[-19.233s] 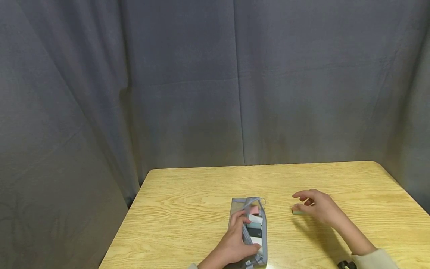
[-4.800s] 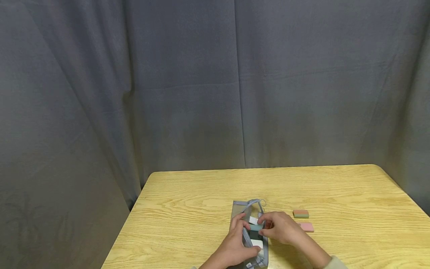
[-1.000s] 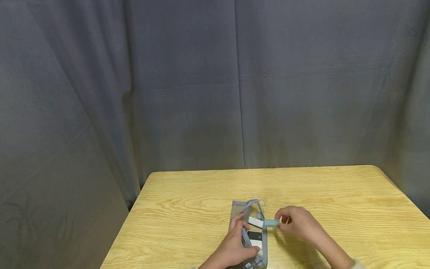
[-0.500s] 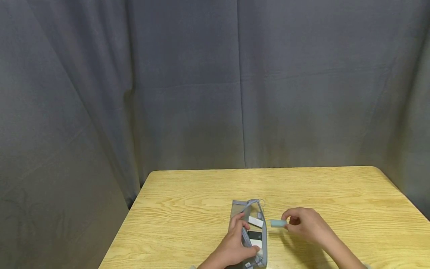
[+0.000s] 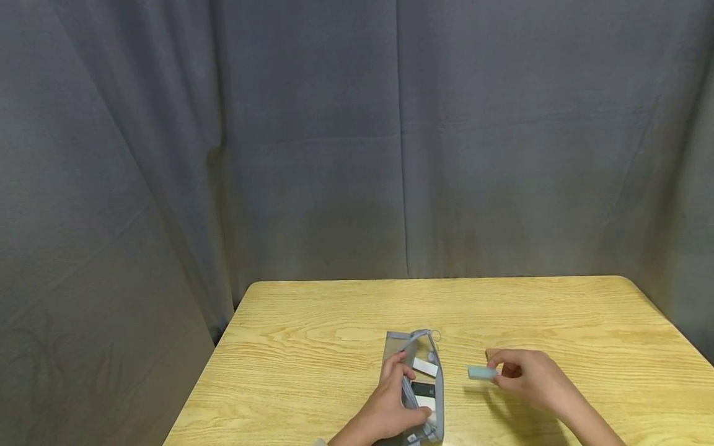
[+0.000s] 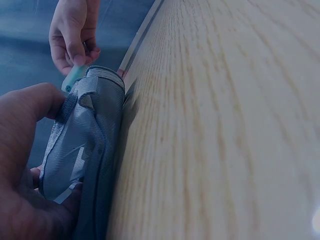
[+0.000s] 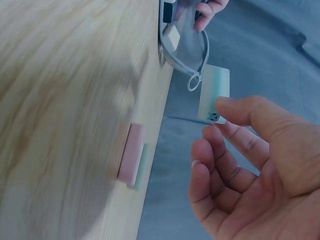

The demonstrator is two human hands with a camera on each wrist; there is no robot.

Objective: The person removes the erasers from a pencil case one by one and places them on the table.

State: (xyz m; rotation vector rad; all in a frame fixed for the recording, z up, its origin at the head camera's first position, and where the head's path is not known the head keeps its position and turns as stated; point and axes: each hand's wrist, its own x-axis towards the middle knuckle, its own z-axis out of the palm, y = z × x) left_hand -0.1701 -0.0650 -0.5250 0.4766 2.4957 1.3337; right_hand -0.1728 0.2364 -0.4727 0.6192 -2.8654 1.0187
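My left hand (image 5: 385,402) grips a grey mesh zip pencil case (image 5: 440,402), fingers on one side of its opening and thumb at the other. Inside the case lie a tilted white eraser (image 5: 425,367), a black one (image 5: 423,389) and another white block (image 5: 426,402), partly behind the thumb. To the right of the case, my right hand (image 5: 527,375) pinches a pale teal eraser (image 5: 480,373) between thumb and fingers, raised over the table. A small printed figure shows on this eraser (image 7: 214,90) in the right wrist view.
On the table (image 5: 312,347), a pink eraser (image 7: 132,152) lies beside a green-sided block (image 7: 143,167) in the right wrist view. My right hand mostly hides them in the head view. A grey curtain (image 5: 312,155) hangs behind the table.
The teal eraser has come out of the pencil case and moved right in my right hand. Earlier, the orange-and-green and pink blocks came to lie on the table. My left hand stays on the case.
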